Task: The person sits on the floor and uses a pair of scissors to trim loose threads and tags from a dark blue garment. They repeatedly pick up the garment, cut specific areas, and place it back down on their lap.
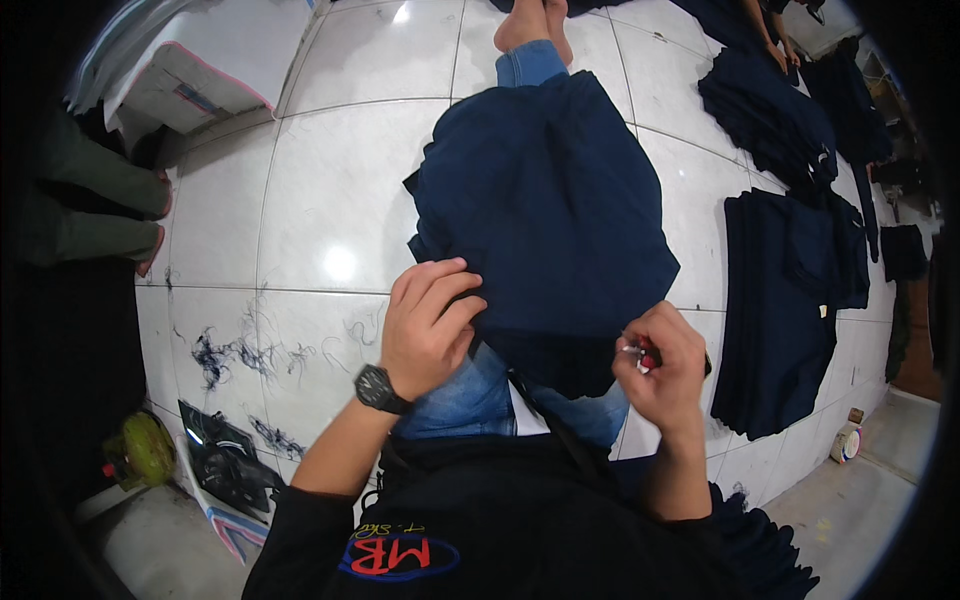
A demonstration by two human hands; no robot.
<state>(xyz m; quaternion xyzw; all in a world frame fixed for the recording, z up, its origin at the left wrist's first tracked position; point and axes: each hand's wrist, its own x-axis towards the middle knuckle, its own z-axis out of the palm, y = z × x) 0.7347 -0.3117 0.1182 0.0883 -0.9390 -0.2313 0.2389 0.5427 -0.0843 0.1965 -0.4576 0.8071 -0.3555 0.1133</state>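
Observation:
A dark navy garment lies spread over my outstretched legs, which are in blue jeans. My left hand, with a black watch on its wrist, rests at the garment's near left edge, fingers bent and apart. Curled at the near right corner of the cloth, my right hand grips a small red and metallic tool. Most of that tool is hidden in the fist, so its exact kind is unclear.
Folded navy garments lie on the white tiled floor at right, with more navy cloth beyond. Another person's hands touch cloth there. Loose dark threads litter the left floor. Someone's trousered legs are at far left.

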